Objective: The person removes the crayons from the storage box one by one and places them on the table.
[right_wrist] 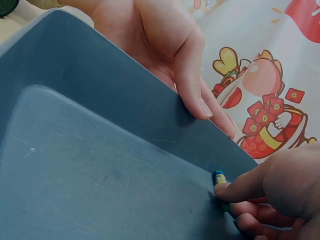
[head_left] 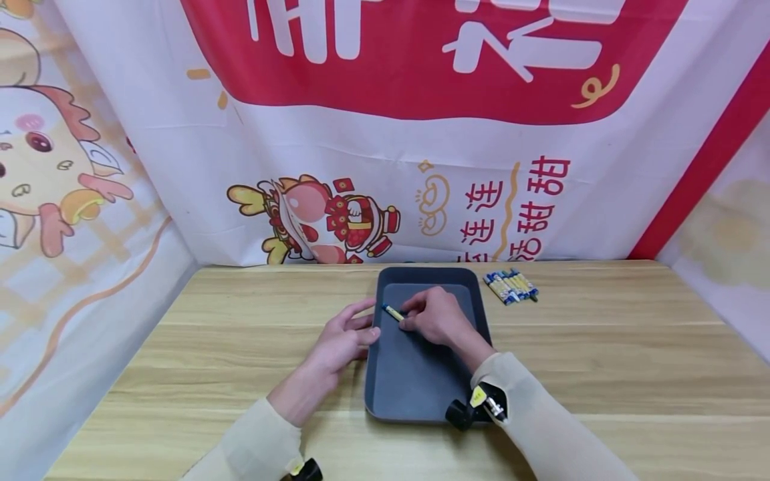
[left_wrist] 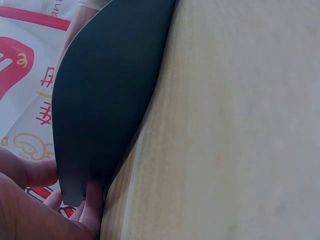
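A dark grey rectangular tray (head_left: 415, 387) stands on the table. My left hand (head_left: 337, 344) holds its left rim, the thumb over the wall and the other fingers on the outside. From the left wrist, the outer wall of the tray (left_wrist: 107, 95) hides part of that hand (left_wrist: 40, 215). Inside the tray, my right hand (head_left: 439, 317) pinches a small crayon (head_left: 394, 312) with a blue end and a yellow wrapper. In the right wrist view, the crayon (right_wrist: 220, 179) sits low by the wall between thumb and fingers of the right hand (right_wrist: 285, 187).
Several similar crayons (head_left: 511, 286) lie side by side on the wooden table (head_left: 601, 347), just right of the tray's far end. A printed cloth (head_left: 361, 153) hangs along the table's back edge, with more cloth at both sides.
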Tool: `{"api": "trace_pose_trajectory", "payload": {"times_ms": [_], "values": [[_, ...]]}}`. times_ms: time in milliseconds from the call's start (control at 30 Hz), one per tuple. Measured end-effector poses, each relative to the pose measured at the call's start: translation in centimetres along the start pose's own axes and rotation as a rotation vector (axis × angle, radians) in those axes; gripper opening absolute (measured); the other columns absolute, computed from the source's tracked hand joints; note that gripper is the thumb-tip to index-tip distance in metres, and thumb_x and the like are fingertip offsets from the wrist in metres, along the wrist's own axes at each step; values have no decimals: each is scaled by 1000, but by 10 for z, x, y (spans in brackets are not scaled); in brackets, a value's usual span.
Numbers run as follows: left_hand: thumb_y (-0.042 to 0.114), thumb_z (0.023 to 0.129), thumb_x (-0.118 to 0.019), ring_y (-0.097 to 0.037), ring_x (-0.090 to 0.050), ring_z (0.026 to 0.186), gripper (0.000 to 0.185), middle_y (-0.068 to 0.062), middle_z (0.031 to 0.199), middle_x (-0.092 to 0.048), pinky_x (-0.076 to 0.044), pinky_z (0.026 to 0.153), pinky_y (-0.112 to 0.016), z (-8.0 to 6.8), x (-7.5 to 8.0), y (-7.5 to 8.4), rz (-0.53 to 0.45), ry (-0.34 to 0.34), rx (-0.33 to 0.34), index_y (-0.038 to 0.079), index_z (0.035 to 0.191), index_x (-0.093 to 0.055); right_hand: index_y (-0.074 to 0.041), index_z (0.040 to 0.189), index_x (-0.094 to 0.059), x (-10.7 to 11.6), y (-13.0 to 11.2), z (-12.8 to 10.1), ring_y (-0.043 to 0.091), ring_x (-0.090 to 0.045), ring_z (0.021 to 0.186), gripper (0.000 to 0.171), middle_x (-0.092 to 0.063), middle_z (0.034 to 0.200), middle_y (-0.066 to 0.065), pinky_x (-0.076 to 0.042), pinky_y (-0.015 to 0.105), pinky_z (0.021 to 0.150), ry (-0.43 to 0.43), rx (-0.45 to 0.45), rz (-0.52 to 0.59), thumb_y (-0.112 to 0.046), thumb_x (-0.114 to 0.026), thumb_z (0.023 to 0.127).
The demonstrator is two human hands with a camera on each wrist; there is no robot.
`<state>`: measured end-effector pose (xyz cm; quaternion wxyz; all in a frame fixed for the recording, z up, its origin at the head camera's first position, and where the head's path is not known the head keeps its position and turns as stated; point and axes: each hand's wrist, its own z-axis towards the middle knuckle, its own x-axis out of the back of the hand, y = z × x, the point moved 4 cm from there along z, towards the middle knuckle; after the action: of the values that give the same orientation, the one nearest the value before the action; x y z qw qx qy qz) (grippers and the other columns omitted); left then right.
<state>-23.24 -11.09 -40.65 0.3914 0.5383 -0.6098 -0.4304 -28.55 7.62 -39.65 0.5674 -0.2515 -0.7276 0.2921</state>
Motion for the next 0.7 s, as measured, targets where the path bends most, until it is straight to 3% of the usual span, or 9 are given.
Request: {"api": "trace_pose_trajectory", "payload": {"times_ms": [467, 700], "values": [[6, 103, -64, -25, -70, 119, 56, -18, 154, -59, -55, 91, -36, 4, 0, -2, -7, 4, -13, 23, 155, -55, -20, 109, -85, 5, 0, -3, 20, -67, 105, 15, -80, 111, 0, -56, 43, 97, 4, 54, -9, -20, -79, 96], [8, 103, -64, -27, -69, 124, 56, -17, 155, -59, -54, 96, -39, 4, 0, -2, -5, 2, -4, 24, 155, -54, -22, 106, -86, 10, 0, -4, 20, -66, 100, 13, -80, 110, 0, -56, 39, 91, 14, 59, 35, -21, -78, 97]]}}
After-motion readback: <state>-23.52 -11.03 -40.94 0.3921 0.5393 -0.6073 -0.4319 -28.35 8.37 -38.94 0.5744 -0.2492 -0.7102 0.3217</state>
